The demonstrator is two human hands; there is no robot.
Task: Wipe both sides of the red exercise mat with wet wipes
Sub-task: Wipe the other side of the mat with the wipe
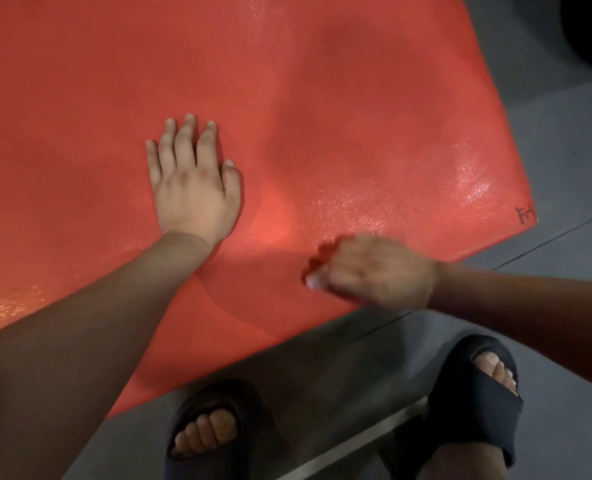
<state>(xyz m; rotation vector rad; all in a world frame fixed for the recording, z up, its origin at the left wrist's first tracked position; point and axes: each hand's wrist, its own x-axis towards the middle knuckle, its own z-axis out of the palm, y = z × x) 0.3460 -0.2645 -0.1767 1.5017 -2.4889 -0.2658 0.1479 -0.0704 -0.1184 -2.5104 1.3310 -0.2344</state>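
Where red mat covers grey floor, wet sheen | left hand splayed flat | right hand clutches wipe

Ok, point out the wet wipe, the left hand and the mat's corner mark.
wet wipe (313, 281): head view, white edge showing at the right hand's (377, 271) fingertips.
left hand (190, 188): head view, back of the hand.
corner mark (525, 215): head view, dark scribble at the red mat's (322, 98) right corner.
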